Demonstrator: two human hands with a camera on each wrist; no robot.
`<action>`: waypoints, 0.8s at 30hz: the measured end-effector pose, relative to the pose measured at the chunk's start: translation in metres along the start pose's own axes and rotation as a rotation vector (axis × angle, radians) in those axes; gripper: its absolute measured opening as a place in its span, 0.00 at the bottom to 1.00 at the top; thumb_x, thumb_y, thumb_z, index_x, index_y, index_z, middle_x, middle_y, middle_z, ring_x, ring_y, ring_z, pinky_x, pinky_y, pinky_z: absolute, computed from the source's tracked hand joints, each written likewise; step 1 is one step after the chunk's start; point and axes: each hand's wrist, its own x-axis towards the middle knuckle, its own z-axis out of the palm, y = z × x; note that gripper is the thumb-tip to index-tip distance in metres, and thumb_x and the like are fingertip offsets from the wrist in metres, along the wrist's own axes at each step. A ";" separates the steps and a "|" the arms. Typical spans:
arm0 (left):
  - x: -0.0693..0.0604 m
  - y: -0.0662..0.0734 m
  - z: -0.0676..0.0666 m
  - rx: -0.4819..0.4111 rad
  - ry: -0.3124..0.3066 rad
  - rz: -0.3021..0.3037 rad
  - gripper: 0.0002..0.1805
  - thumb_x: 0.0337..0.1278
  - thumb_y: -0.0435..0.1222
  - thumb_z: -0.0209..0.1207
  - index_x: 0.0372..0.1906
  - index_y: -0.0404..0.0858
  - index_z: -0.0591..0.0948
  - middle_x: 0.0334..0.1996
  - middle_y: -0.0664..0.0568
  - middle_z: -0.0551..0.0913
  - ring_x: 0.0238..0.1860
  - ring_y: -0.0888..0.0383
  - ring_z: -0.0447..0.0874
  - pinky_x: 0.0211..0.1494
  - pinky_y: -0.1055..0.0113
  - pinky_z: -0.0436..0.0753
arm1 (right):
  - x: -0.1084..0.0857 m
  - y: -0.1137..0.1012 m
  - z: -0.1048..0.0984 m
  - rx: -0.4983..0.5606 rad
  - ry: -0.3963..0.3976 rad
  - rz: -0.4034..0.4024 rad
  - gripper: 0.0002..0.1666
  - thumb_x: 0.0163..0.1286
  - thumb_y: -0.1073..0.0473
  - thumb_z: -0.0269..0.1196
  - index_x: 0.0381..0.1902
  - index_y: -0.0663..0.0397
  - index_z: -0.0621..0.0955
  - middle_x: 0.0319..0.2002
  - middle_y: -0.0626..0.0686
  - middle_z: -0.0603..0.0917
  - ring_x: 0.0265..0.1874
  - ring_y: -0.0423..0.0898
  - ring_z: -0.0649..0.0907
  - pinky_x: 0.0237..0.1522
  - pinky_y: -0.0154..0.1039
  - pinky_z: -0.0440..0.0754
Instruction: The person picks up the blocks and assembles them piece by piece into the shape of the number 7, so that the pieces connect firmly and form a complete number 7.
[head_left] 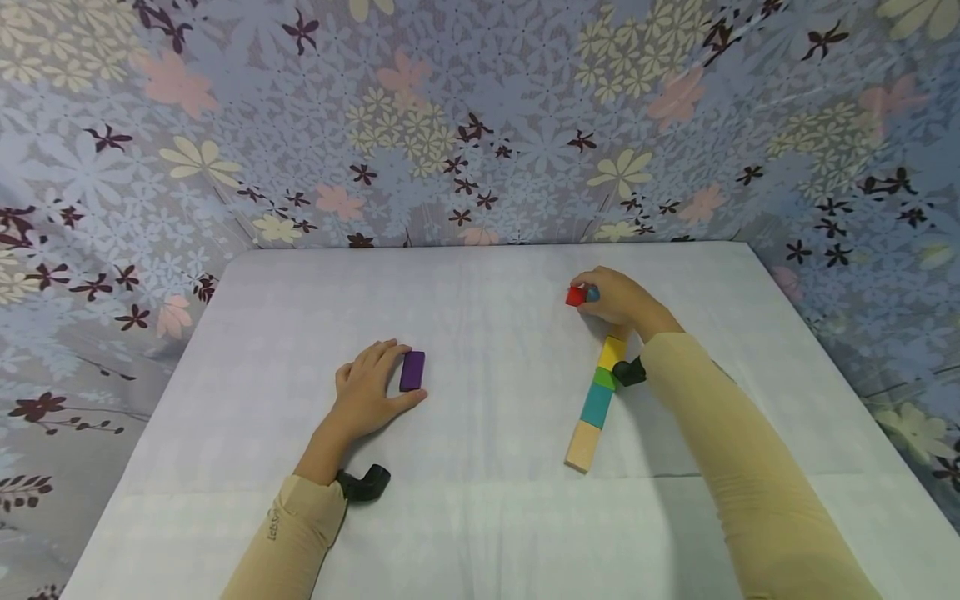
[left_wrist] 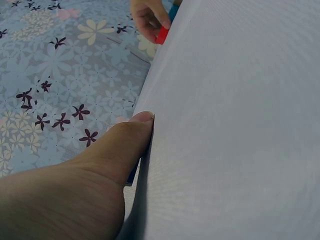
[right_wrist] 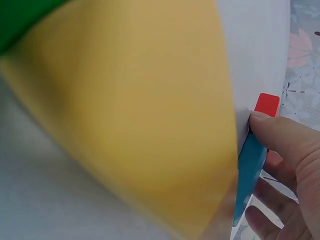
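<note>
My left hand (head_left: 369, 392) is at a purple block (head_left: 412, 371) lying on the table, with the index fingertip at its far end and the thumb along its near end. In the left wrist view the thumb hides nearly all of that block. Farther off, my right hand (head_left: 617, 298) pinches a small red block (head_left: 575, 297) between thumb and fingers. A blue block (right_wrist: 249, 167) adjoins the red one under the same hand, partly covered by fingers. Near the right wrist runs a row of blocks: yellow (head_left: 611, 353), green (head_left: 604, 378), teal (head_left: 596, 406) and plain wood (head_left: 582, 447).
A white cloth covers the table (head_left: 487, 517), whose far edge meets a flowered fabric backdrop (head_left: 480, 125). Dark wrist cameras sit at the left cuff (head_left: 365, 483) and right cuff (head_left: 628, 371), the right one close beside the row. Part of another wooden block (head_left: 619, 332) shows beyond the yellow one.
</note>
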 end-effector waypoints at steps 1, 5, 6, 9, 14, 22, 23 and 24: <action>0.000 0.000 0.000 0.000 -0.001 0.000 0.41 0.54 0.61 0.64 0.71 0.52 0.66 0.76 0.47 0.61 0.77 0.43 0.53 0.70 0.36 0.50 | 0.000 0.000 0.000 0.011 -0.004 0.013 0.30 0.68 0.56 0.66 0.67 0.47 0.73 0.62 0.60 0.73 0.60 0.58 0.72 0.68 0.61 0.68; 0.000 0.000 -0.001 -0.002 -0.001 0.000 0.41 0.55 0.61 0.64 0.71 0.52 0.66 0.76 0.47 0.61 0.77 0.43 0.52 0.70 0.36 0.50 | -0.002 -0.002 0.000 0.039 -0.010 0.042 0.30 0.69 0.57 0.65 0.67 0.46 0.72 0.62 0.59 0.73 0.60 0.58 0.72 0.68 0.60 0.68; 0.000 0.001 -0.001 -0.004 -0.001 0.001 0.41 0.55 0.61 0.64 0.71 0.52 0.66 0.76 0.47 0.61 0.77 0.43 0.52 0.70 0.36 0.50 | -0.002 -0.003 0.000 0.042 -0.012 0.044 0.30 0.69 0.57 0.65 0.67 0.46 0.72 0.63 0.59 0.73 0.60 0.58 0.72 0.69 0.61 0.67; 0.000 0.001 -0.001 -0.003 0.000 0.002 0.41 0.55 0.61 0.64 0.71 0.51 0.66 0.76 0.47 0.61 0.77 0.43 0.53 0.70 0.36 0.50 | -0.004 -0.004 0.000 0.040 -0.011 0.048 0.30 0.69 0.58 0.65 0.67 0.46 0.72 0.64 0.59 0.73 0.62 0.59 0.71 0.70 0.61 0.65; 0.000 0.001 -0.001 0.000 0.003 0.002 0.41 0.55 0.61 0.64 0.71 0.51 0.66 0.76 0.47 0.61 0.77 0.43 0.53 0.69 0.35 0.50 | -0.005 -0.004 -0.001 0.049 -0.020 0.051 0.30 0.69 0.59 0.65 0.67 0.46 0.72 0.65 0.60 0.72 0.63 0.59 0.70 0.70 0.62 0.64; 0.000 0.003 -0.002 -0.004 0.000 -0.002 0.41 0.55 0.60 0.64 0.71 0.51 0.66 0.76 0.46 0.61 0.77 0.42 0.53 0.69 0.35 0.50 | -0.004 -0.004 -0.001 0.032 -0.022 0.011 0.32 0.68 0.59 0.67 0.68 0.49 0.71 0.63 0.61 0.74 0.62 0.58 0.72 0.70 0.60 0.66; -0.001 0.003 -0.003 -0.005 -0.001 -0.002 0.41 0.55 0.60 0.64 0.71 0.51 0.66 0.76 0.46 0.61 0.77 0.42 0.53 0.69 0.35 0.49 | -0.004 -0.004 -0.001 0.033 -0.022 0.005 0.33 0.68 0.58 0.67 0.68 0.50 0.71 0.63 0.61 0.74 0.62 0.58 0.72 0.70 0.60 0.65; -0.001 0.003 -0.003 -0.005 -0.002 -0.003 0.41 0.54 0.60 0.65 0.71 0.51 0.66 0.76 0.46 0.61 0.77 0.42 0.53 0.69 0.35 0.49 | -0.004 -0.004 -0.001 0.035 -0.021 0.001 0.33 0.67 0.58 0.67 0.69 0.50 0.71 0.63 0.61 0.74 0.62 0.58 0.72 0.70 0.60 0.66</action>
